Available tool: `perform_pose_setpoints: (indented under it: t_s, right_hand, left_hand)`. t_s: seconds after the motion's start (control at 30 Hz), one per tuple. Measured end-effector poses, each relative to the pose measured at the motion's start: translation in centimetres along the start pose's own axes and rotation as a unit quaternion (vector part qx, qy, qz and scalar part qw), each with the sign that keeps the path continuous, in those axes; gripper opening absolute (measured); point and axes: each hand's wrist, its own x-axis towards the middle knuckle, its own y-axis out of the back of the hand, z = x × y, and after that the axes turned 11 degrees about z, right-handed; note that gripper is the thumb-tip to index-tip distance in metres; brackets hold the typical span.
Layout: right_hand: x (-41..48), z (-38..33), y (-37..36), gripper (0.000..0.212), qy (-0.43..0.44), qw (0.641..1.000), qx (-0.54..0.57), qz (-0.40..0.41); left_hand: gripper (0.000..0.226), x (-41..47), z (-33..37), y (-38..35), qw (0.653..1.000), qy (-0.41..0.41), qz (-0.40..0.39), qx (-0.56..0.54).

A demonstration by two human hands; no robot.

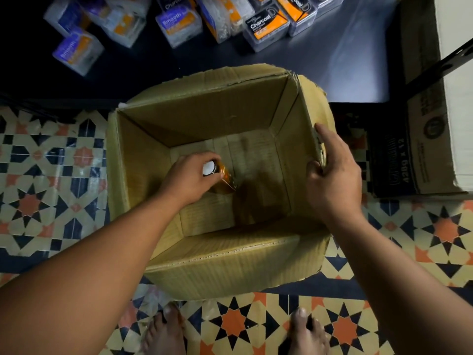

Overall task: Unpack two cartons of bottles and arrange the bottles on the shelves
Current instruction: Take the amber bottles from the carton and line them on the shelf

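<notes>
An open brown carton (pixel 225 267) stands on the patterned floor in front of me. Inside it, my left hand (pixel 189 178) is closed around the neck of an amber bottle (pixel 226 179) with a white cap. No other bottle shows on the carton's bare bottom. My right hand (pixel 332 175) grips the carton's right wall at the rim, thumb inside and index finger stretched along the flap.
A dark low shelf (pixel 294 73) behind the carton holds several small packs (pixel 266 29) labelled Smooth and Charcoal. A second printed carton (pixel 419 139) stands at the right beside a white panel. My bare feet (pixel 166 331) are just below the carton on the tiled floor.
</notes>
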Motion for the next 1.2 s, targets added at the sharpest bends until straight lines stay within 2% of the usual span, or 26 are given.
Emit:
perform_pose_setpoints:
  t_s: [0.1,0.17,0.2,0.23,0.27,0.3,0.33,0.37,0.4,0.47,0.5,0.67,0.73,0.83,0.97,1.07,1.2]
  right_hand:
    - [-1.0,-0.9,1.3,0.07,-0.041,0.997,0.012,-0.064]
    - [-4.0,-3.5,3.9,0.072,-0.072,0.994,0.01,-0.078]
    - [-6.1,-5.0,5.5,0.084,-0.089,0.991,-0.016,-0.102]
    - [-8.2,-5.4,6.8,0.117,-0.105,0.986,-0.031,-0.123]
    - [-9.0,-6.5,8.3,0.128,-0.153,0.974,-0.05,-0.162]
    - [-9.9,-7.1,9.3,0.086,-0.195,0.955,-0.072,-0.213]
    - [-10.4,-7.7,10.4,0.086,-0.268,0.924,-0.104,-0.252]
    - [-10.5,-7.8,11.7,0.127,-0.276,0.901,-0.124,-0.311]
    - [-9.0,-8.8,13.0,0.101,-0.277,0.901,-0.105,-0.317]
    - [-7.0,-11.6,16.9,0.047,-0.239,0.927,-0.057,-0.283]
    - [-5.9,-14.5,19.6,0.042,-0.197,0.936,-0.035,-0.291]
    - [-4.6,-27.0,32.9,0.037,-0.099,0.969,-0.022,-0.226]
    - [-4.0,-32.6,39.1,0.035,-0.038,0.987,-0.007,-0.157]
    - [-2.7,-42.3,49.0,0.047,0.051,0.997,-0.004,-0.059]
    - [-1.2,-51.3,59.3,0.056,0.144,0.988,-0.05,0.034]
    - [-0.8,-55.3,64.3,0.06,0.225,0.97,-0.084,0.045]
    - [0.4,-58.6,66.5,0.06,0.263,0.958,-0.11,0.038]
  left_hand:
    - [0.039,-0.8,2.2,2.2,1.0,0.002,0.004,-0.02]
    - [0.036,-1.3,4.4,4.8,0.999,-0.013,-0.015,-0.036]
    - [0.036,-1.5,5.7,6.3,0.999,-0.023,-0.021,-0.038]
    - [0.036,-1.6,7.1,7.9,0.998,-0.035,-0.022,-0.037]
    - [0.035,-1.7,8.7,9.7,0.998,-0.045,-0.02,-0.034]
    - [0.035,-1.8,10.4,11.6,0.998,-0.053,-0.018,-0.031]
    - [0.034,-1.9,12.1,13.6,0.998,-0.06,-0.016,-0.03]
    - [0.035,-2.1,13.9,15.7,0.997,-0.066,-0.015,-0.031]
    - [0.036,-2.4,15.9,18.0,0.997,-0.072,-0.012,-0.031]
    - [0.038,-3.4,19.8,22.6,0.996,-0.079,-0.001,-0.032]
    - [0.038,-4.2,22.0,25.2,0.996,-0.084,0.009,-0.035]
    - [0.039,-9.1,33.9,39.4,0.989,-0.133,0.042,-0.039]
    - [0.04,-11.7,39.3,45.5,0.986,-0.155,0.057,-0.03]
    - [0.04,-14.7,47.2,53.8,0.973,-0.209,0.089,-0.042]
    - [0.042,-17.6,56.7,62.7,0.958,-0.257,0.117,-0.049]
    - [0.043,-19.1,62.8,67.8,0.947,-0.295,0.125,-0.035]
    - [0.045,-19.4,68.9,71.9,0.94,-0.314,0.129,-0.012]
